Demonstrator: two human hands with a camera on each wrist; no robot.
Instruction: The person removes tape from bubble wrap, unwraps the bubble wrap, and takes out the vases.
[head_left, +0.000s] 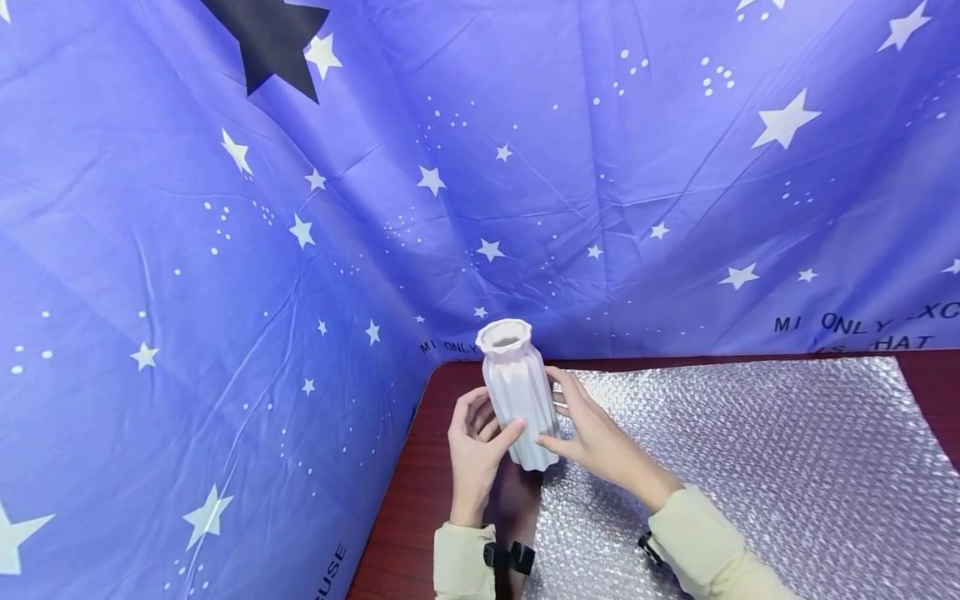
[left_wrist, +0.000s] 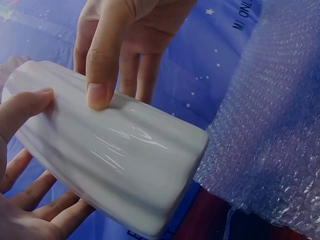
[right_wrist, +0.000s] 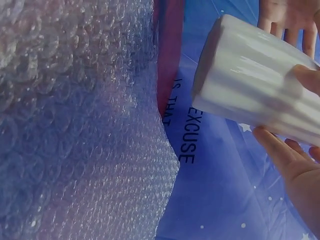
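A white ribbed vase [head_left: 520, 400] with a scalloped mouth is held between both hands, leaning slightly in the head view, mouth upward. My left hand [head_left: 476, 454] holds its left side, thumb on the front and fingers round behind. On the other side, my right hand [head_left: 596, 437] grips it with the thumb low on the front and the fingers farther up, partly hidden. The left wrist view shows the smooth glossy body of the vase [left_wrist: 115, 145] between both thumbs. Its base end points left in the right wrist view [right_wrist: 250, 75].
A large sheet of bubble wrap [head_left: 750, 450] covers the right part of the dark red table [head_left: 405, 500], its left edge beside the vase. Blue cloth [head_left: 600, 167] with white stars hangs behind the table and along its left side. Black straps sit at both wrists.
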